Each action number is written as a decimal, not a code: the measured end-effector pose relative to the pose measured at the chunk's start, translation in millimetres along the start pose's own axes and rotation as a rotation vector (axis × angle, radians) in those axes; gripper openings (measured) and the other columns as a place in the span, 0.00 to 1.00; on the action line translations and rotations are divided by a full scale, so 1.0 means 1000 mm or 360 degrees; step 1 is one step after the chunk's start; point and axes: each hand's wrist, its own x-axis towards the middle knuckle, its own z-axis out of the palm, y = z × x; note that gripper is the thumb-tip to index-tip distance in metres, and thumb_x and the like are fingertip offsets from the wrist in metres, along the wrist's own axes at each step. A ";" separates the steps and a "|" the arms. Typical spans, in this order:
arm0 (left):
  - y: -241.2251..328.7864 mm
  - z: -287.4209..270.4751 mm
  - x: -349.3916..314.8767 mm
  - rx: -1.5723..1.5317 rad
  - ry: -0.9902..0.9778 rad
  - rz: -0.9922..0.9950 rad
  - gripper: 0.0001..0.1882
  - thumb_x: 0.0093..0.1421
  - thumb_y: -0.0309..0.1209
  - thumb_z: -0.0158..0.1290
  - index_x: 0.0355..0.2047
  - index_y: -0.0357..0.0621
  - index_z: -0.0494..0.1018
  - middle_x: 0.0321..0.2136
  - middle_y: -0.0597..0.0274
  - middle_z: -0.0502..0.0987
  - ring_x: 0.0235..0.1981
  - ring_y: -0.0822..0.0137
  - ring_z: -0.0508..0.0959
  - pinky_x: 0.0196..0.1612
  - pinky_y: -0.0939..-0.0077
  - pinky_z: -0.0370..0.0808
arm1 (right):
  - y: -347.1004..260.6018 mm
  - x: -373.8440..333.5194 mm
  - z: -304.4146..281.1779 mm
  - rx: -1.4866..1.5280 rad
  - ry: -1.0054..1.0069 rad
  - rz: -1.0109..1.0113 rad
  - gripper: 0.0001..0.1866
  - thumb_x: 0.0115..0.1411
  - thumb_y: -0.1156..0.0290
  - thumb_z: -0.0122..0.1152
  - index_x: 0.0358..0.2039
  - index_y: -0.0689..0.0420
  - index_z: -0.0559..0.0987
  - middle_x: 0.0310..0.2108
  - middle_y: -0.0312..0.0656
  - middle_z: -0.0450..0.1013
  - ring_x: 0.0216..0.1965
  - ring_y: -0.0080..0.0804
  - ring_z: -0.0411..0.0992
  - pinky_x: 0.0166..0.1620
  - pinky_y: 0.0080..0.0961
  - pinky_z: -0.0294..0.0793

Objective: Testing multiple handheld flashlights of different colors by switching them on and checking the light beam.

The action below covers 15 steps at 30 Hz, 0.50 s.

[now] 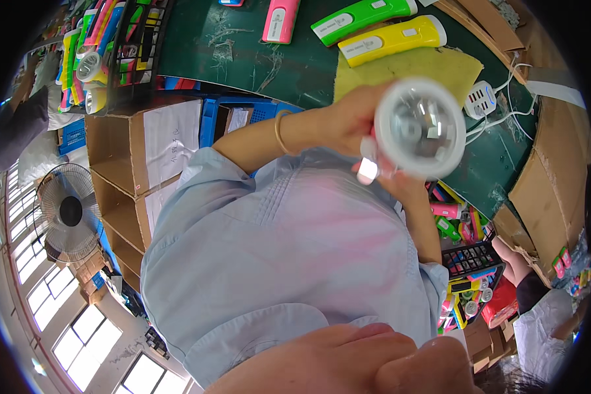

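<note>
The torch (419, 128) is up in front of the person's chest, above the bench edge, its clear lens facing the camera. The left hand (358, 115) has its fingers curled against the torch's side, their tips hidden behind it. The right hand (406, 189) is just below the rim and mostly covered; I cannot tell how its fingers stand.

The green bench (295, 72) is scuffed, with whitish smears. On it lie 1 pink torch (281, 21), 1 green torch (361, 20) and 1 yellow torch (394, 41), the last at a yellow cloth (453, 65). A white charger (481, 100) with cables sits to the right, near bent cardboard (548, 177).

2 black baskets (469, 259) hold more torches, 1 at each side. To the left stand a carton shelf (115, 164), a fan (71, 210) and bright windows (85, 335); at right, another person (542, 322).
</note>
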 end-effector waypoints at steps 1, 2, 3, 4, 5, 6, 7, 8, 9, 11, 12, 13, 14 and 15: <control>0.009 0.001 0.006 -0.0141 -0.0285 0.0079 0.21 0.56 0.38 0.51 0.45 0.35 0.65 0.39 0.50 0.72 0.36 0.57 0.73 0.36 0.66 0.72 | 0.008 -0.004 0.001 0.0058 0.0043 0.0105 0.21 0.39 0.69 0.64 0.37 0.59 0.73 0.25 0.41 0.69 0.25 0.36 0.70 0.24 0.27 0.69; 0.011 0.002 0.011 -0.0013 -0.0379 0.0245 0.25 0.52 0.40 0.54 0.46 0.38 0.64 0.39 0.52 0.71 0.37 0.54 0.72 0.39 0.65 0.71 | 0.012 -0.007 0.002 0.0046 0.0045 0.0129 0.21 0.39 0.69 0.64 0.37 0.59 0.73 0.25 0.41 0.69 0.25 0.36 0.70 0.24 0.27 0.69; 0.011 0.004 0.013 0.0113 -0.0471 0.0414 0.30 0.49 0.42 0.58 0.48 0.40 0.63 0.40 0.53 0.71 0.39 0.51 0.71 0.42 0.64 0.70 | 0.017 -0.008 0.001 0.0032 -0.0010 0.0173 0.21 0.40 0.70 0.63 0.38 0.59 0.73 0.27 0.41 0.69 0.26 0.37 0.71 0.26 0.27 0.69; 0.009 0.000 0.008 0.0166 -0.0415 0.0358 0.29 0.49 0.38 0.57 0.49 0.41 0.62 0.39 0.53 0.71 0.39 0.52 0.72 0.41 0.63 0.70 | 0.016 -0.005 0.001 0.0038 -0.0075 0.0207 0.21 0.41 0.71 0.62 0.39 0.59 0.73 0.30 0.42 0.70 0.28 0.37 0.71 0.27 0.27 0.70; 0.007 -0.002 0.004 0.0189 -0.0427 0.0317 0.29 0.49 0.37 0.58 0.49 0.41 0.61 0.39 0.53 0.71 0.40 0.51 0.72 0.41 0.63 0.70 | 0.014 -0.001 0.000 0.0043 -0.0140 0.0241 0.20 0.43 0.71 0.61 0.40 0.59 0.73 0.32 0.43 0.71 0.29 0.38 0.72 0.29 0.27 0.71; 0.005 -0.002 0.001 0.0210 -0.0440 0.0278 0.29 0.49 0.36 0.58 0.50 0.41 0.61 0.39 0.54 0.72 0.40 0.51 0.72 0.41 0.63 0.70 | 0.012 0.000 -0.002 0.0047 -0.0205 0.0274 0.20 0.44 0.72 0.60 0.41 0.59 0.73 0.34 0.43 0.72 0.30 0.39 0.72 0.31 0.27 0.72; -0.001 0.000 -0.001 0.0204 -0.0425 0.0368 0.31 0.47 0.34 0.60 0.50 0.44 0.61 0.39 0.54 0.71 0.41 0.50 0.72 0.41 0.63 0.70 | 0.010 0.003 -0.001 0.0140 -0.0202 0.0354 0.22 0.43 0.73 0.61 0.42 0.59 0.72 0.34 0.43 0.71 0.31 0.39 0.72 0.32 0.27 0.72; -0.001 0.000 -0.007 0.0197 -0.0429 0.0367 0.31 0.47 0.34 0.60 0.50 0.44 0.61 0.39 0.54 0.71 0.41 0.50 0.72 0.41 0.63 0.70 | 0.007 0.005 -0.002 0.0232 -0.0199 0.0432 0.23 0.42 0.74 0.61 0.43 0.58 0.72 0.35 0.43 0.71 0.33 0.40 0.72 0.33 0.27 0.72; 0.002 -0.002 -0.013 0.0325 -0.0457 0.0201 0.31 0.46 0.32 0.60 0.50 0.45 0.61 0.39 0.54 0.71 0.41 0.51 0.72 0.41 0.63 0.70 | 0.006 0.009 -0.008 0.0239 -0.0197 0.0463 0.26 0.40 0.76 0.62 0.44 0.57 0.71 0.31 0.43 0.69 0.31 0.40 0.70 0.31 0.29 0.70; 0.007 -0.001 -0.013 0.0384 -0.0419 -0.0025 0.35 0.43 0.29 0.61 0.52 0.49 0.60 0.39 0.53 0.71 0.39 0.51 0.72 0.41 0.64 0.70 | 0.009 0.008 -0.020 0.0119 -0.0323 0.0395 0.27 0.40 0.76 0.61 0.46 0.55 0.70 0.26 0.43 0.66 0.28 0.41 0.68 0.28 0.31 0.67; 0.008 -0.002 -0.014 0.0389 -0.0417 -0.0026 0.35 0.43 0.29 0.61 0.52 0.49 0.60 0.39 0.53 0.71 0.39 0.51 0.72 0.41 0.64 0.70 | 0.007 0.009 -0.026 0.0081 -0.0368 0.0352 0.21 0.41 0.77 0.58 0.41 0.57 0.72 0.24 0.44 0.63 0.26 0.42 0.66 0.28 0.33 0.66; 0.009 -0.004 -0.016 0.0291 -0.0416 -0.0145 0.36 0.43 0.28 0.61 0.53 0.48 0.59 0.39 0.53 0.71 0.40 0.52 0.72 0.41 0.64 0.70 | 0.008 0.006 -0.028 0.0079 -0.0370 0.0351 0.21 0.41 0.77 0.58 0.41 0.57 0.72 0.24 0.44 0.63 0.26 0.42 0.66 0.28 0.33 0.66; 0.011 -0.006 -0.017 0.0194 -0.0415 -0.0262 0.37 0.43 0.28 0.61 0.53 0.48 0.58 0.40 0.53 0.71 0.41 0.52 0.72 0.42 0.64 0.70 | 0.010 0.002 -0.030 0.0054 -0.0390 0.0379 0.17 0.42 0.78 0.56 0.37 0.59 0.72 0.24 0.45 0.63 0.26 0.43 0.66 0.28 0.33 0.65; 0.012 -0.007 -0.016 0.0184 -0.0378 -0.0285 0.38 0.43 0.29 0.62 0.54 0.47 0.56 0.41 0.52 0.71 0.42 0.50 0.72 0.44 0.64 0.70 | 0.011 -0.001 -0.030 0.0030 -0.0409 0.0406 0.13 0.43 0.80 0.55 0.33 0.60 0.72 0.24 0.45 0.63 0.27 0.43 0.66 0.27 0.33 0.65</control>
